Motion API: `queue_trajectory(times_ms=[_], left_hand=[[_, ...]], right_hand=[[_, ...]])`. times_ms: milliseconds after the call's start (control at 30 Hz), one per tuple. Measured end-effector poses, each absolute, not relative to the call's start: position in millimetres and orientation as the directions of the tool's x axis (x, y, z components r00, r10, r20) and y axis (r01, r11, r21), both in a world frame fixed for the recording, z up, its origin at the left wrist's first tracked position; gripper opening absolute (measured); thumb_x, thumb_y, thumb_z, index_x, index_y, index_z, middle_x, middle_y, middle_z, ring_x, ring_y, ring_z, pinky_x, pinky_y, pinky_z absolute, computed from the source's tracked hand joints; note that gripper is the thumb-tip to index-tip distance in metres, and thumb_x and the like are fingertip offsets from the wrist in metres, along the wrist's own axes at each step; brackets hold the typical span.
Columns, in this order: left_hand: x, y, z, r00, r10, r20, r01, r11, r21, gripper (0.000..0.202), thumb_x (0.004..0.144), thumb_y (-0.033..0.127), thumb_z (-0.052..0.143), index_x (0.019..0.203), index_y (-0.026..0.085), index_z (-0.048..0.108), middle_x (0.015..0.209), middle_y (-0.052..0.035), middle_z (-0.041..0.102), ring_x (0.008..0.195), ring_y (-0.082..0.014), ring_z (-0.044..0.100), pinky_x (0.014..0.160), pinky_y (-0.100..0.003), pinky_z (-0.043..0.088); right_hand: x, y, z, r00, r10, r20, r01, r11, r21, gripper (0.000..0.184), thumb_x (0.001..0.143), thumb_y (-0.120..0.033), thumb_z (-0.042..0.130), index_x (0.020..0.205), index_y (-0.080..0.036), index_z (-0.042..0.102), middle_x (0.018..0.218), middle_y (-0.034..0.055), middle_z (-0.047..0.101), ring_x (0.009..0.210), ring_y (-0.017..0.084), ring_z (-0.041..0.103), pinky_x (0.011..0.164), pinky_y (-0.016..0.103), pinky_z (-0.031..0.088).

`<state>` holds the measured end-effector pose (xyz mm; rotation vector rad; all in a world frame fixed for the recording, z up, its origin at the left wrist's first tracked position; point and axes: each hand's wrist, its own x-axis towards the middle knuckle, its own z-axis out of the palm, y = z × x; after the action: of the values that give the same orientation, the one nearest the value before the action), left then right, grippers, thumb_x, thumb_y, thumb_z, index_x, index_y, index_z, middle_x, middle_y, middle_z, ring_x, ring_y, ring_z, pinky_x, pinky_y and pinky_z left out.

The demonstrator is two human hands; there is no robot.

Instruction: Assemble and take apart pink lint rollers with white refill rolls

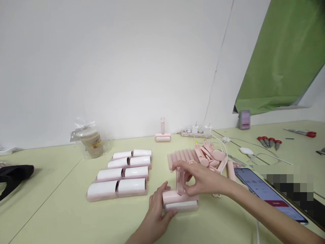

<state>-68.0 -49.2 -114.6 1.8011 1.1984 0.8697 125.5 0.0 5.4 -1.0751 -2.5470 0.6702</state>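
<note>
A pink lint roller (181,197) with a white paper roll (183,205) along its near side lies on the table in front of me. My left hand (158,210) is closed around its left end, thumb at the front edge and fingers behind. From the roller's middle rises a translucent pink handle (180,179), pinched near its top by my right hand (200,178). Just behind that hand are a row of pale pink tubes (182,155) and a heap of pink plastic parts (209,154), partly hidden by the hand.
Several white rolls in pink trays (116,195) form rows at the left. An assembled roller (163,137) stands by the wall near a power strip (195,134). A phone (269,195) lies at the right, with cables, red-handled tools (270,141) and a bagged tub (92,144) farther off.
</note>
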Motion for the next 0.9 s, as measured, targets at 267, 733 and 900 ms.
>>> queue_trajectory(times_ms=[267, 733, 900], left_hand=[[-67.3, -49.6, -111.0, 0.294, 0.952, 0.088, 0.413, -0.21, 0.886, 0.062, 0.078, 0.028, 0.051, 0.131, 0.022, 0.021, 0.126, -0.0081, 0.041, 0.114, -0.0235, 0.035, 0.098, -0.038, 0.026], [-66.0, -50.2, -110.9, 0.227, 0.971, 0.076, 0.367, -0.157, 0.917, 0.068, 0.071, 0.025, 0.058, 0.13, 0.024, 0.024, 0.121, -0.006, 0.045, 0.11, -0.0226, 0.039, 0.098, -0.037, 0.026], [-68.0, -49.6, -110.9, 0.243, 0.969, 0.041, 0.286, -0.112, 0.952, 0.073, 0.068, 0.022, 0.06, 0.13, 0.021, 0.021, 0.127, -0.0107, 0.041, 0.115, -0.0217, 0.038, 0.1, -0.035, 0.025]], right_hand=[[122.8, -8.7, 6.6, -0.633, 0.77, 0.078, 0.637, 0.576, -0.513, 0.017, 0.075, -0.03, 0.052, 0.086, -0.023, 0.042, 0.068, -0.0028, 0.059, 0.062, 0.015, 0.057, 0.051, 0.022, 0.038], [104.3, -17.4, -32.7, -0.287, 0.92, 0.266, 0.695, 0.391, -0.604, 0.027, 0.072, -0.033, 0.053, 0.064, -0.023, 0.03, 0.054, -0.005, 0.049, 0.05, 0.014, 0.05, 0.047, 0.024, 0.036], [129.9, -8.6, -40.7, -0.373, 0.922, 0.102, 0.493, 0.29, -0.82, 0.035, 0.057, -0.034, 0.071, 0.078, -0.021, 0.047, 0.077, -0.0009, 0.06, 0.07, 0.017, 0.059, 0.058, 0.027, 0.046]])
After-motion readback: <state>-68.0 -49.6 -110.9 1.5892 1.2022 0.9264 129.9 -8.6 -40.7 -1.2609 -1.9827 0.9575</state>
